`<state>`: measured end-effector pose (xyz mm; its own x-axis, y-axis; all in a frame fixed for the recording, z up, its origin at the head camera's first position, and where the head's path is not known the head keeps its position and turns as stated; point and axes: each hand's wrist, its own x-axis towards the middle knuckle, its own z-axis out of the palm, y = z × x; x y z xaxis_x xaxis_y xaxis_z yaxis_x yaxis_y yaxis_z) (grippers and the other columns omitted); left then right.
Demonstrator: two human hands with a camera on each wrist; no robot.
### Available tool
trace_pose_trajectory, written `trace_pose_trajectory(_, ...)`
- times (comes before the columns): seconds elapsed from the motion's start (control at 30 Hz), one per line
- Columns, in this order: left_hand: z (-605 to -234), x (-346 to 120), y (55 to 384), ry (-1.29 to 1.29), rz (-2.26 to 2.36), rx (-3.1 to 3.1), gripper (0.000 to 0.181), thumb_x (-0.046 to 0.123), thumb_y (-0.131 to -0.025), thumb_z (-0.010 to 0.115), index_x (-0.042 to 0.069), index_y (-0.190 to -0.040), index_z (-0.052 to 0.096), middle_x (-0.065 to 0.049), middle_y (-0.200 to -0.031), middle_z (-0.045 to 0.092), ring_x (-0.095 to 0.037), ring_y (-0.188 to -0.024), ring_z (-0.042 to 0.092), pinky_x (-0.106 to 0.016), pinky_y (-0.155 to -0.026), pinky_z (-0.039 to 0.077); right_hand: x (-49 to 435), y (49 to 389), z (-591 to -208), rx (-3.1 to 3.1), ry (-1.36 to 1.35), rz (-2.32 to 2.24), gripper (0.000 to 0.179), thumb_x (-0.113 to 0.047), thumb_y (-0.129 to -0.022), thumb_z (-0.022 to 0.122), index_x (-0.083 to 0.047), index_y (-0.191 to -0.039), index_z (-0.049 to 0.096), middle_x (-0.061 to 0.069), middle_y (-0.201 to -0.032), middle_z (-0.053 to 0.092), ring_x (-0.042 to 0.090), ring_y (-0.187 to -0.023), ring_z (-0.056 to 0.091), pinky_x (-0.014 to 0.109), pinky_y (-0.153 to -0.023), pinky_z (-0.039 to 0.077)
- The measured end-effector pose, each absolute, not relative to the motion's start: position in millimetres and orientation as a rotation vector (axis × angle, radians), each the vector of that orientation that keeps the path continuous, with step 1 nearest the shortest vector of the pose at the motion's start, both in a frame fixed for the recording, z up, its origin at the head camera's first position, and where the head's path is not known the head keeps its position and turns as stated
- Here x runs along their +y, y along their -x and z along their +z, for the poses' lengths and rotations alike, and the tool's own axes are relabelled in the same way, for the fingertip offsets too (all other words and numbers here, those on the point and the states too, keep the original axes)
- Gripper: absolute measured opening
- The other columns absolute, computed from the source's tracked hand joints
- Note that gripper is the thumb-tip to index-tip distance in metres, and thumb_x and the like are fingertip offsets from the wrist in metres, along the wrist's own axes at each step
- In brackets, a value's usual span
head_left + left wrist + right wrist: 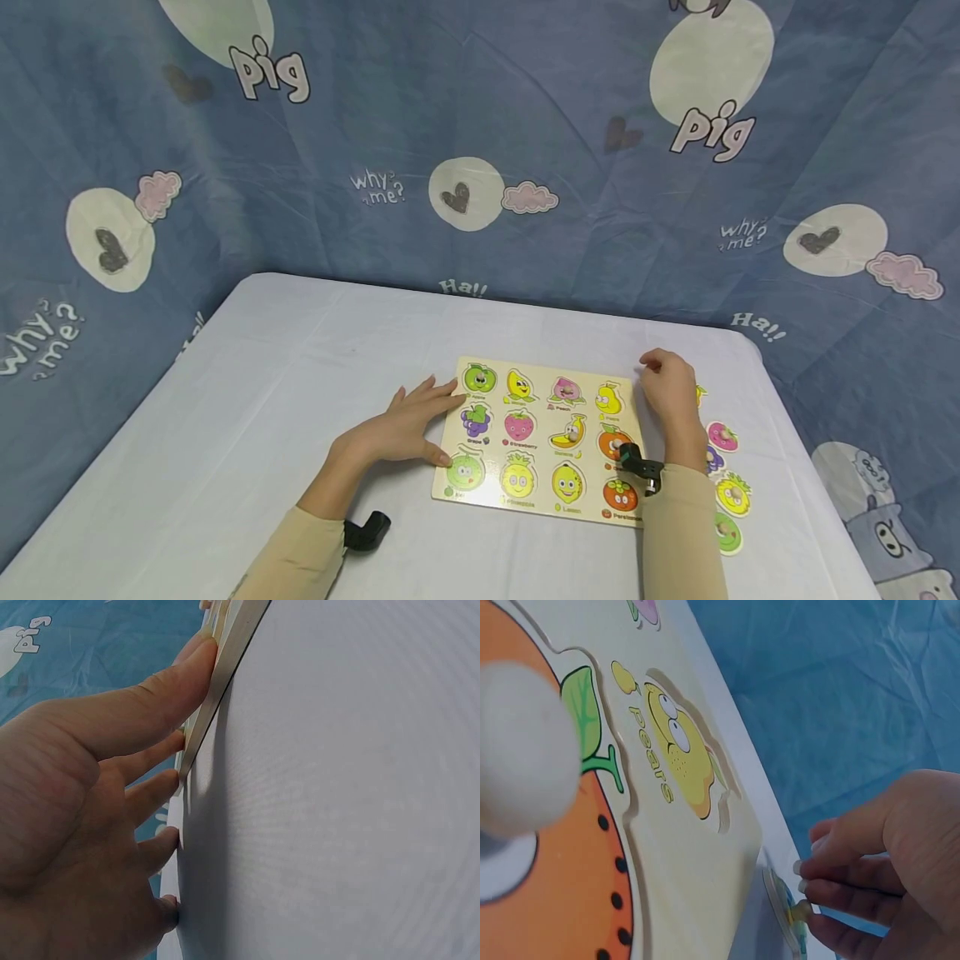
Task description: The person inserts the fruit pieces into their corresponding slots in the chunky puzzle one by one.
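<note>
A wooden fruit puzzle board (542, 502) lies on the white table. My left hand (408, 423) rests at its left side, fingers spread, with the thumb (180, 679) and fingertips touching the edge. Beyond the board's upper right corner, my right hand (670, 387) has its fingers curled. In the right wrist view its fingertips gather at the small knob of a puzzle piece (777, 900), seen nearly edge-on; the picture on it is hard to make out. Close to that hand is the pear recess (676, 750) with its printed pear. The hand hides this piece from the head view.
Right of the board lie several loose pieces, among them a strawberry (722, 436), a pineapple (733, 494) and a green kiwi (727, 533); the right forearm partly covers some. A blue printed cloth (480, 108) hangs behind the table (225, 433).
</note>
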<state>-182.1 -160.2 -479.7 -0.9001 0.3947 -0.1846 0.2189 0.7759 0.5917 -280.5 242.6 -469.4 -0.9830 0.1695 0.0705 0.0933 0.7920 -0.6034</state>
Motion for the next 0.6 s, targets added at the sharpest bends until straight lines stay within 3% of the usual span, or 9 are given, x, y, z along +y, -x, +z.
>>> trace_pose_trajectory(0.37, -479.8, -159.4, 181.1, -0.463, 0.837, 2.674, 0.098, 0.037, -0.066, 0.090, 0.023, -0.151, 0.043, -0.001, -0.166, 0.026, -0.030, -0.157, 0.005, -0.064, -0.123, -0.002, 246.8, 279.5, -473.4, -2.849, 0.380, 0.902, 0.029, -0.006, -0.093, 0.048, 0.002, -0.113, 0.067, 0.023, -0.110, 0.063, 0.035, -0.101, 0.054, 0.050, -0.090, 0.049)
trace_pose_trajectory(0.6, -482.3, -160.2, 181.9, -0.445, 0.832, 2.673, 0.100, 0.038, -0.065, 0.090, 0.025, -0.152, 0.043, 0.001, -0.166, 0.025, -0.028, -0.158, 0.004, -0.063, -0.124, -0.002, 248.6, 280.6, -476.4, -2.849, 0.375, 0.880, 0.027, 0.000, -0.090, 0.050, 0.004, -0.110, 0.067, 0.023, -0.106, 0.061, 0.036, -0.098, 0.054, 0.050, -0.089, 0.049)
